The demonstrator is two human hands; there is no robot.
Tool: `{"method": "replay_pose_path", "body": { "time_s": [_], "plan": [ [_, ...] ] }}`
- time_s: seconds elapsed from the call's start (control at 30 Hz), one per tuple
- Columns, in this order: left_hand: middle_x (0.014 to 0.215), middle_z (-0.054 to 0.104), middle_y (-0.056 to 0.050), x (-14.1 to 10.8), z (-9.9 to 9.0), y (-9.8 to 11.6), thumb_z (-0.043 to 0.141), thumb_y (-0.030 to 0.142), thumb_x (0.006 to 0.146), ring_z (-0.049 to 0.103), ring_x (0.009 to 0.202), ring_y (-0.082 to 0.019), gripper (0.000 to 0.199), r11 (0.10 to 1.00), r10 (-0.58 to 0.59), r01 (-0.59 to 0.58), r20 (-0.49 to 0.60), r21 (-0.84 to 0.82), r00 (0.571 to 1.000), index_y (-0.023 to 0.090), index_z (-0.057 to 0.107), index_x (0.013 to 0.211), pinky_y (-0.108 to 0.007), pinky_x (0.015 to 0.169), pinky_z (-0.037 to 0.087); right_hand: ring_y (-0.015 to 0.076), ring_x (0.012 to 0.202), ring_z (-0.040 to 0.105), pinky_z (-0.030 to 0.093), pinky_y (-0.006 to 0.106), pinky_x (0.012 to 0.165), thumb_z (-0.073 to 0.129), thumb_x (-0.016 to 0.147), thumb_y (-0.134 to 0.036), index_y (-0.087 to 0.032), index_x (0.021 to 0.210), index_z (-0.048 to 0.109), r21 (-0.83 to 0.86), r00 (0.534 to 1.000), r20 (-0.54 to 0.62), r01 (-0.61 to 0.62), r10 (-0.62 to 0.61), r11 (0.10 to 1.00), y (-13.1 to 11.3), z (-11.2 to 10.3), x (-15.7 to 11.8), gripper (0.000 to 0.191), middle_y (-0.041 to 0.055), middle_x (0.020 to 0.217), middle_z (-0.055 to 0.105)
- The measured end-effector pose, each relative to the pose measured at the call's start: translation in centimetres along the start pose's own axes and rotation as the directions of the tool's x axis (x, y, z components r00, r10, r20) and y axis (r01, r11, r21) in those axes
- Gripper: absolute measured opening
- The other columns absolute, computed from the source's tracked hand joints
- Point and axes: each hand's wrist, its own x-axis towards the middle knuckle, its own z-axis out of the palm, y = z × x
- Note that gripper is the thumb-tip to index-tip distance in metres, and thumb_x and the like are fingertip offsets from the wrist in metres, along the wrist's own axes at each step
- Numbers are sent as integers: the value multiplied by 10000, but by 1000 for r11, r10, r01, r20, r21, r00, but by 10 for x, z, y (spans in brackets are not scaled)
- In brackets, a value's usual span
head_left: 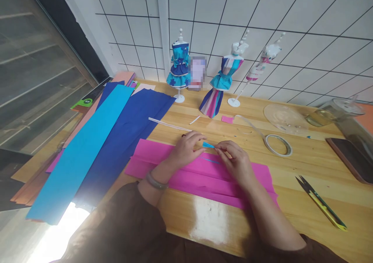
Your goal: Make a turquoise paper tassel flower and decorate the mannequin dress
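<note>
We pinch the small blue pleated-paper fan (208, 145) in our right hand (236, 161), its length pointing left toward our half-spread left hand (187, 149).

Small pleated piece (208, 145): bright blue, fine darker lines; large sheet (201, 179): magenta pink; long strip (84, 146): plain turquoise; wide sheet (138, 113): deep navy; left dress (178, 66): turquoise and dark blue tiers, dark blue flower shapes near hem; middle dress (223, 80): turquoise waist, stripes including navy, pink and turquoise; tape roll (267, 141): whitish; snips (323, 208): yellow and black; tabletop (183, 212): honey-coloured, wood grain; wall (131, 31): white, black grid; sleeve (122, 216): brown.
</note>
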Motion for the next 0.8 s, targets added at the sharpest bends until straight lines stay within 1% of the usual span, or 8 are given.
{"method": "replay_pose_path", "body": {
  "time_s": [0.07, 0.1, 0.2, 0.33, 0.53, 0.6, 0.7, 0.8],
  "plan": [
    [1106, 547, -81, -1, 1, 2, 613, 238, 751, 483, 1067, -185, 368, 1000, 22, -22, 12, 22, 1000, 179, 516, 1101, -331, 920, 393, 173, 790, 579, 484, 317, 700, 475, 854, -170, -197, 867, 571, 13, 1000, 11, 5, -5, 1000, 0, 2, -1, 100, 65, 828, 604],
    [1108, 548, -79, -1, 2, 2, 608, 254, 756, 478, 1073, -188, 367, 999, 33, -34, 25, 35, 999, 185, 519, 1105, -337, 928, 386, 175, 796, 581, 486, 319, 704, 473, 854, -171, -199, 872, 570, 19, 1000, 22, 9, -10, 1000, 0, 3, -1, 103, 65, 831, 605],
    [1010, 587, -66, -1, 4, 3, 558, 271, 796, 500, 1016, -186, 240, 997, 55, -58, 59, 59, 997, 184, 577, 1019, -333, 892, 399, 179, 808, 584, 491, 325, 708, 470, 855, -174, -205, 900, 571, 32, 999, 43, 18, -19, 999, -1, 5, -2, 114, 68, 847, 608],
    [883, 612, -48, -1, 5, 1, 512, 220, 820, 521, 928, -176, 130, 996, 54, -59, 75, 67, 996, 181, 616, 888, -323, 838, 407, 176, 799, 585, 494, 321, 694, 477, 851, -169, -204, 913, 573, 42, 999, 43, 24, -26, 999, -2, 7, -1, 119, 65, 841, 607],
    [833, 617, -45, 0, 5, 0, 503, 184, 817, 527, 883, -166, 114, 995, 70, -75, 77, 64, 995, 168, 615, 828, -309, 806, 408, 181, 802, 585, 496, 330, 695, 472, 851, -175, -211, 896, 568, 47, 999, 43, 28, -30, 999, -2, 6, -1, 111, 63, 836, 608],
    [825, 619, -43, 0, 5, 0, 505, 174, 813, 529, 874, -165, 109, 995, 73, -78, 74, 59, 995, 166, 613, 821, -304, 798, 410, 181, 809, 583, 500, 332, 700, 483, 848, -187, -211, 941, 563, 55, 998, 61, 5, -9, 998, -3, 6, -1, 125, 69, 877, 609],
    [820, 622, -39, 0, 5, 0, 514, 156, 801, 532, 864, -164, 97, 996, 74, -77, 69, 53, 995, 166, 610, 808, -299, 792, 412, 187, 823, 582, 506, 345, 715, 512, 839, -221, -211, 1046, 536, 51, 996, 85, -34, 29, 998, -4, 6, -1, 209, 85, 958, 599],
    [837, 622, -39, -1, 5, 0, 517, 163, 801, 532, 873, -164, 93, 996, 75, -79, 69, 47, 995, 164, 608, 817, -298, 799, 411, 204, 874, 578, 503, 368, 751, 515, 837, -238, -212, 1075, 529, 39, 996, 86, -23, 19, 999, -4, 7, -1, 240, 93, 978, 592]
  ]
}}
